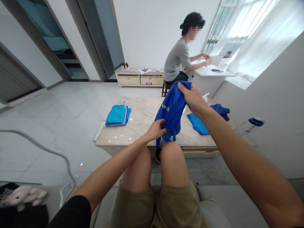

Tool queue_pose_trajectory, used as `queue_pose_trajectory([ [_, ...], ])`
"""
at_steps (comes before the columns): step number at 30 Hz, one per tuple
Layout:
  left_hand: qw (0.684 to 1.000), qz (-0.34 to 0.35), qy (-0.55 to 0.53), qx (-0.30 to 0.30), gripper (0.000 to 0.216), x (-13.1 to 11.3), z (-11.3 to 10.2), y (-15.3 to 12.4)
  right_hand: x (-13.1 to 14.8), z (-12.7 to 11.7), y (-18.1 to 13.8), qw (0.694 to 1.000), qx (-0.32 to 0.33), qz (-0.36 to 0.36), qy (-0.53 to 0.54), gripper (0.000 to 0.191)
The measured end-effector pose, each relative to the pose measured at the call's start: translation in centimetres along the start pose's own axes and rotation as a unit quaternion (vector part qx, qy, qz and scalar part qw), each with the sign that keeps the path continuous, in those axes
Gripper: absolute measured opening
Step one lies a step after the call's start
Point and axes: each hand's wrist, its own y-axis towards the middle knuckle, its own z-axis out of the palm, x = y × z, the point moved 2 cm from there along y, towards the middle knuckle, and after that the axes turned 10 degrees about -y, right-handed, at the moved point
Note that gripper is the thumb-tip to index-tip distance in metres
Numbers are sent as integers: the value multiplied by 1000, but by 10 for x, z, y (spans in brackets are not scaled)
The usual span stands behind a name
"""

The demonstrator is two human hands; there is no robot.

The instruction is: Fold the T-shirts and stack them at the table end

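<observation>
The person sits on a sofa with knees up against the near edge of a low marble table [142,117], holding a blue shirt [171,110] in the air between the two hands. The right hand [193,98] is the higher and farther one: its fingers are pressed together over the top edge of the cloth, bunching it. The left hand [156,129] is lower and nearer, pinching the bottom part of the shirt just above the knees. So the shirt's long axis runs up and to the right, from the left hand to the right, hanging over the table's near edge and not resting on it.

On the table, a folded stack of teal and lilac clothes [117,115] lies to the left, well apart; a loose blue pile [201,123] lies to the right, near the right forearm. At the far side, another person [182,58] sits at a white desk [213,72].
</observation>
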Motion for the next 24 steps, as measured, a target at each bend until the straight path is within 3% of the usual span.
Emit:
queue_pose_trajectory([
  [2,998,-17,-45,-27,34,7,2,0,5,-10,1,999,-12,-18,-24,61],
  [4,993,-36,-102,-40,41,8,-8,-4,5,-24,1,997,-29,-30,-64,58],
  [9,984,-65,-164,-26,57,-29,-78,-19,-6,-46,0,994,-23,1,-110,57],
  [12,989,-94,-111,-10,55,-58,-119,-28,-6,-41,1,993,17,-3,-117,59],
  [15,995,-87,-53,-16,46,-77,-143,-32,4,-31,0,990,29,-29,-138,59],
  [20,996,-74,-28,-33,38,-87,-150,-38,27,-19,-3,986,76,-55,-135,55],
  [24,989,-127,-58,52,45,-79,-137,-44,46,-17,-14,982,109,-108,-109,51],
])
